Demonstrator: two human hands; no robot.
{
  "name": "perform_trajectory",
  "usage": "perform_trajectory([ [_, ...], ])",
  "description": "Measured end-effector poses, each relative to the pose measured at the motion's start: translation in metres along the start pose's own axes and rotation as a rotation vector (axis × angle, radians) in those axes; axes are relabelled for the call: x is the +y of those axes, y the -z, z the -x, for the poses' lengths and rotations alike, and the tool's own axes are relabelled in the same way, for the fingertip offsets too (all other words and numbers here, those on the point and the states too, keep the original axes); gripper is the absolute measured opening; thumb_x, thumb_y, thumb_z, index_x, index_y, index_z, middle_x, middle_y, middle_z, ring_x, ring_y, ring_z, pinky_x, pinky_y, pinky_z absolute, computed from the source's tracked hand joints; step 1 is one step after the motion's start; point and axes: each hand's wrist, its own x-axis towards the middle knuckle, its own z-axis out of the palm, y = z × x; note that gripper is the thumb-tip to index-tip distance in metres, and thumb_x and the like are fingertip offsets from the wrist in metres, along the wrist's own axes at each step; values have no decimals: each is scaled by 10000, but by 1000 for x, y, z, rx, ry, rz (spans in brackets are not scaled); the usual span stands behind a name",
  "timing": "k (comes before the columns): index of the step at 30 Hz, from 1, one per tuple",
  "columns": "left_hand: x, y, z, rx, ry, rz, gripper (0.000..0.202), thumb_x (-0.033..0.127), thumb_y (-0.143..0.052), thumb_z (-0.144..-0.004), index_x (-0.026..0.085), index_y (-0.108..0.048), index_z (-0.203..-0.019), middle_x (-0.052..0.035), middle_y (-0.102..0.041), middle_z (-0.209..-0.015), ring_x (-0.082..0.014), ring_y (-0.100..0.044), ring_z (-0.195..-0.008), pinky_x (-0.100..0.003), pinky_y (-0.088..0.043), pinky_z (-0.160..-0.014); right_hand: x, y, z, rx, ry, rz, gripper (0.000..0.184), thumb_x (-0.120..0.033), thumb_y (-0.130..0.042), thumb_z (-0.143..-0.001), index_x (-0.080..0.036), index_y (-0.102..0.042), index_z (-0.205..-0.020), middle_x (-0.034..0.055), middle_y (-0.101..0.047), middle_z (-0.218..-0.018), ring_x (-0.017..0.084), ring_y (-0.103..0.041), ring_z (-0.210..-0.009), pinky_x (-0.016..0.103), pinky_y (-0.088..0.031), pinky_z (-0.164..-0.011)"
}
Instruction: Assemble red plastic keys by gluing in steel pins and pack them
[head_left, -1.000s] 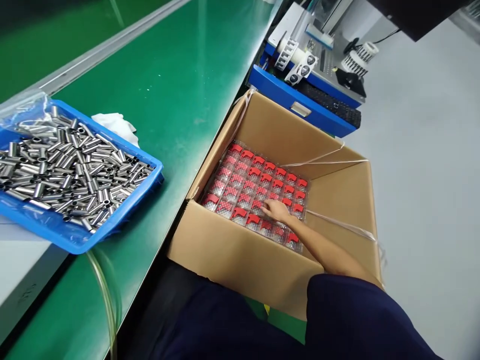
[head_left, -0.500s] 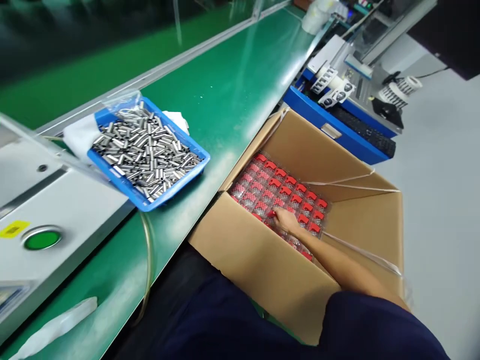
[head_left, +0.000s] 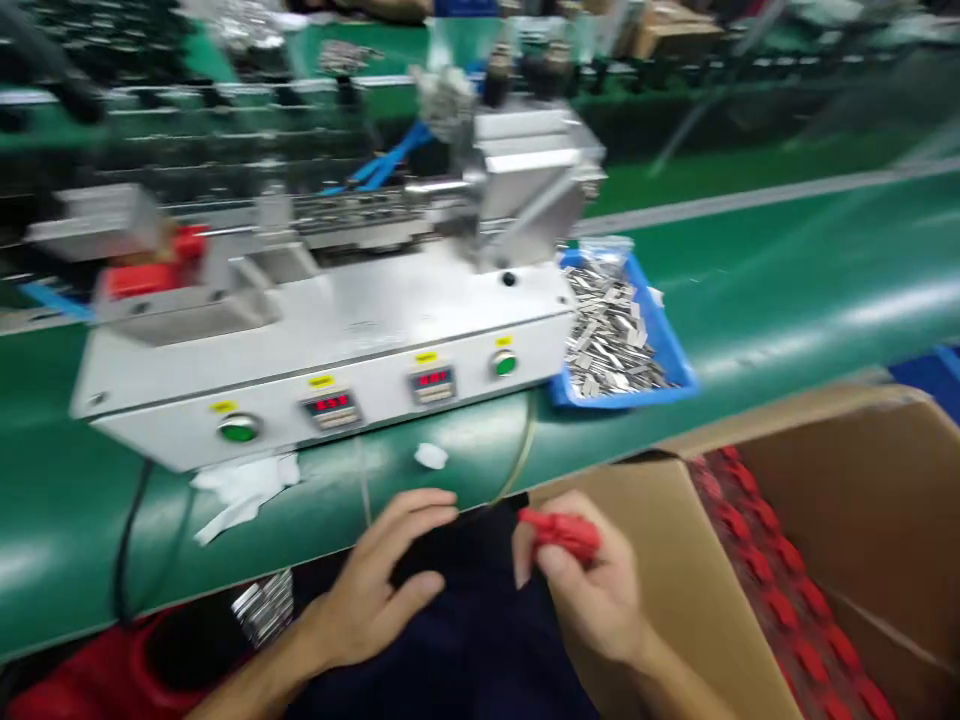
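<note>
My right hand (head_left: 592,585) is closed on a small red plastic part (head_left: 561,532), held over my lap just left of the cardboard box (head_left: 675,560). Rows of red parts (head_left: 765,580) in clear trays fill the box. My left hand (head_left: 375,590) hangs open and empty beside it, fingers spread, near the front edge of the green conveyor belt (head_left: 787,300). The picture is smeared by head motion.
A white machine (head_left: 337,340) with green buttons and red displays stands on the belt in front of me. A blue tray of metal tubes (head_left: 615,340) sits at its right end. White scraps (head_left: 244,485) lie below the machine. A red bin (head_left: 90,680) is at bottom left.
My right hand came out of the box holding a red part and moved left to my lap. My left hand came into view. My head swung left, bringing the machine into sight.
</note>
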Motion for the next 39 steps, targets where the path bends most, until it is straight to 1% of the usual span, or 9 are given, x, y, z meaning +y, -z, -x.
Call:
perform_trajectory([
  [4, -4, 1, 5, 132, 87, 290, 537, 584, -492, -1109, 295, -532, -1560, -122, -691, -1401, -267, -643, -1280, -423, -532, -1114, 23, -86, -23, -555, -383, -453, 625, -816, -535, -976, -234, -524, -750, -25, -567, -495, 117, -470, -366, 234, -336, -404],
  [6, -8, 6, 9, 209, 102, 353, 495, 587, -550, -1087, 291, -617, -1478, -122, -711, -1355, -270, -647, -1250, -429, -516, -1111, 35, -110, -28, -645, -466, -521, 701, -884, -488, -944, -235, -495, -679, -47, -466, -431, 101, -396, -321, 225, -247, -364],
  [9, -13, 18, 24, 318, 144, 402, 394, 579, -666, -1032, 239, -738, -1218, -124, -731, -1231, -260, -675, -1152, -399, -535, -1048, 38, -125, -32, -688, -449, -367, 759, -886, -321, -994, -226, -550, -697, -18, -508, -490, 123, -461, -390, 248, -334, -405],
  [13, -16, 30, 41, 429, 237, 459, 338, 528, -747, -997, 194, -694, -1009, -98, -739, -1053, -213, -693, -955, -321, -567, -887, 32, -117, -38, -564, 34, 110, 568, -580, -340, -1140, -221, -616, -797, 22, -634, -648, 159, -569, -566, 311, -460, -585],
  [17, -22, 40, 38, 620, 427, 422, 333, 487, -712, -1031, 187, -619, -920, -48, -737, -875, -153, -671, -751, -239, -542, -686, 46, -94, -43, -144, 464, 394, 100, -167, -633, -1018, -246, -628, -958, 1, -620, -736, 168, -577, -626, 318, -468, -603],
  [21, -30, 48, 28, 596, 519, 576, 409, 566, -658, -1041, 190, -543, -927, -49, -775, -857, -91, -582, -455, -188, -421, -430, 69, -77, -58, 207, 420, 458, 336, -223, -803, -898, -249, -586, -1154, 29, -612, -967, 187, -634, -809, 329, -560, -691],
  [26, -31, 47, 21, 545, 487, 661, 406, 557, -707, -1012, 174, -581, -961, -54, -774, -852, -86, -591, -446, -203, -479, -468, 73, -80, -79, 43, 371, 646, 235, -308, -723, -980, -240, -672, -1199, 108, -682, -1178, 261, -680, -1100, 416, -618, -862],
  [30, -29, 45, 22, 566, 538, 634, 401, 519, -833, -914, 164, -690, -1034, -44, -738, -858, -122, -637, -594, -237, -538, -592, 69, -86, -81, -8, 267, 515, 176, -296, -710, -983, -234, -663, -1141, 111, -739, -1193, 274, -716, -1135, 474, -606, -975],
  [39, -30, 52, 26, 636, 573, 483, 418, 555, -848, -872, 164, -810, -1012, -24, -639, -782, -133, -537, -641, -228, -422, -563, 63, -77, -69, 39, 91, 257, 231, -422, -757, -962, -229, -726, -1087, 38, -768, -853, 215, -729, -733, 331, -595, -663],
])
